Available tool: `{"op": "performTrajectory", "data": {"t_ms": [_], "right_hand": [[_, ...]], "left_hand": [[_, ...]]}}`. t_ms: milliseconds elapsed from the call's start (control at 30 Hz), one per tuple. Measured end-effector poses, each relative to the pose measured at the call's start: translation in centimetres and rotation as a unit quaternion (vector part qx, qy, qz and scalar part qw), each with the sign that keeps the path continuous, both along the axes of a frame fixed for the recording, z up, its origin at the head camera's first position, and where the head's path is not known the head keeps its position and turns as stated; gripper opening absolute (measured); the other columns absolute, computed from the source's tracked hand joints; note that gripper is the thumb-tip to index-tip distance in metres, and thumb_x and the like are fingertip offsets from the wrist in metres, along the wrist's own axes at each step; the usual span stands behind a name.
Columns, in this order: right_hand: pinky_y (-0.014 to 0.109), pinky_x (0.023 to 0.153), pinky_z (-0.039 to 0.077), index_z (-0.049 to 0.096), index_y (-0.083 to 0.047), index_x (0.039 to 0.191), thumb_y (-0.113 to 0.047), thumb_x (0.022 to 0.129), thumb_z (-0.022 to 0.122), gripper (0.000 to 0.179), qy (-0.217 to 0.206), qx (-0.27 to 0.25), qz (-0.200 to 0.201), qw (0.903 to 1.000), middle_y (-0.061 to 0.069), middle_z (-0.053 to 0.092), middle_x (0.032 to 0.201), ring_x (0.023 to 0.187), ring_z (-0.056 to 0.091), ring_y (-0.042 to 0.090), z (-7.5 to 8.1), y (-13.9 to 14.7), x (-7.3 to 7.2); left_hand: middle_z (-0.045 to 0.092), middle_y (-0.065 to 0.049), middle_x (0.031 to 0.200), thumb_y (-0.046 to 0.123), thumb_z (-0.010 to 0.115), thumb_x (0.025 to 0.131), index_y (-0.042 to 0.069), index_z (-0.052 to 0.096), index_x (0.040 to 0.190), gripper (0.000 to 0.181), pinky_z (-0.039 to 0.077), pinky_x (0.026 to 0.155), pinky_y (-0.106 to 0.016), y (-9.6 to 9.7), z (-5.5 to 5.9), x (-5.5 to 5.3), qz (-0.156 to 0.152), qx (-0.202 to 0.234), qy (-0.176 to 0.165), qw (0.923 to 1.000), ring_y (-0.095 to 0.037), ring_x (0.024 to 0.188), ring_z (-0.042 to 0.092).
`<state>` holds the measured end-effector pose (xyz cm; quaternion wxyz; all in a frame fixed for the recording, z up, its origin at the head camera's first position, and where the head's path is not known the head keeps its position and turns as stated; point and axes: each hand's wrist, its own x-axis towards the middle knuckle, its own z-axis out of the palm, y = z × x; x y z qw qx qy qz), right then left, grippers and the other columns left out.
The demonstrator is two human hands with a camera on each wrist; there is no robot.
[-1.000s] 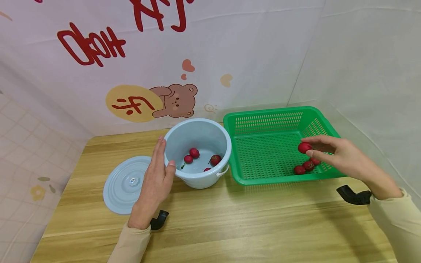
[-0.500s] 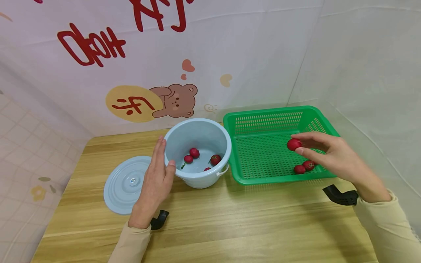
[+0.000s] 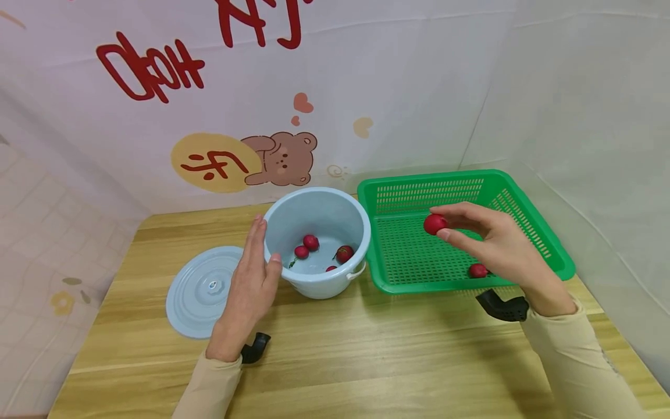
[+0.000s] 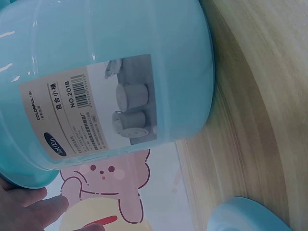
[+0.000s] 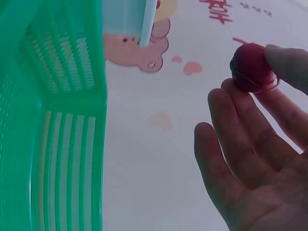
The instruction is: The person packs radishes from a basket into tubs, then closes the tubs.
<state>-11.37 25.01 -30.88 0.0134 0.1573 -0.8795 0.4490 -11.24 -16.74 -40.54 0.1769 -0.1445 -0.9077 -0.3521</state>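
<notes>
Above the green basket [image 3: 419, 286], my right hand [image 3: 494, 241] pinches a red radish [image 3: 435, 224] between thumb and fingertips. The right wrist view shows a thin root trailing from this radish [image 5: 251, 67], with the other fingers spread below. My left hand [image 3: 248, 285] lies with straight fingers against the left side of a light blue bucket [image 3: 316, 285], fingertips at its rim. Several radishes, one of them a radish [image 3: 344, 254] at the right, lie on the bucket's bottom. One more radish [image 3: 477, 270] shows in the basket's front part, where my right hand hides the area beside it.
A light blue lid [image 3: 196, 291] lies flat on the wooden table [image 3: 366, 361], left of the bucket and partly behind my left hand. The basket stands right beside the bucket. Behind both rises a printed wall sheet [image 3: 419, 99] with a cartoon bear.
My right hand has carried the radish leftward over the basket, towards the bucket. My left hand keeps its place at the bucket, and the view has shifted slightly.
</notes>
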Motion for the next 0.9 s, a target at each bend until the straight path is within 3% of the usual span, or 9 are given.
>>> {"op": "performTrajectory", "data": {"t_ms": [100,167,500,900], "right_hand": [[0.015,0.090,0.050,0.068,-0.021,0.136,-0.018,0.100,0.070,0.036,0.023,-0.018,0.015,0.9995,-0.003,0.068,0.128,0.116,0.065,0.005,0.0,-1.3,-0.2],[0.015,0.094,0.050,0.068,-0.018,0.136,-0.015,0.100,0.070,0.036,0.034,-0.038,0.028,0.9983,-0.001,0.068,0.129,0.115,0.066,0.007,0.0,-2.1,-0.4],[0.022,0.100,0.051,0.069,-0.015,0.134,-0.012,0.099,0.071,0.036,0.055,-0.086,0.073,0.9921,-0.003,0.070,0.126,0.117,0.065,0.013,-0.5,-5.9,-1.2],[0.032,0.099,0.054,0.070,-0.014,0.133,-0.016,0.096,0.075,0.038,0.108,-0.053,0.107,0.9870,-0.003,0.070,0.127,0.117,0.065,0.015,-1.7,-10.2,-2.2]], "left_hand": [[0.013,-0.001,0.173,0.026,0.043,0.108,0.006,0.020,0.165,0.065,0.034,0.117,-0.060,0.1,0.1,0.0,0.000,-0.001,-0.002,1.0000,-0.029,0.155,0.025],[0.012,-0.001,0.173,0.027,0.043,0.108,0.006,0.020,0.165,0.065,0.033,0.117,-0.060,0.1,0.2,0.0,0.000,-0.002,-0.005,1.0000,-0.030,0.155,0.025],[0.010,0.000,0.174,0.030,0.042,0.108,0.007,0.018,0.166,0.066,0.030,0.119,-0.060,0.1,0.4,0.1,0.007,-0.012,-0.015,0.9998,-0.030,0.156,0.022],[0.013,-0.008,0.173,0.029,0.043,0.108,0.006,0.017,0.166,0.068,0.028,0.120,-0.058,0.0,0.6,0.2,0.012,-0.023,-0.018,0.9995,-0.030,0.157,0.021]]}}
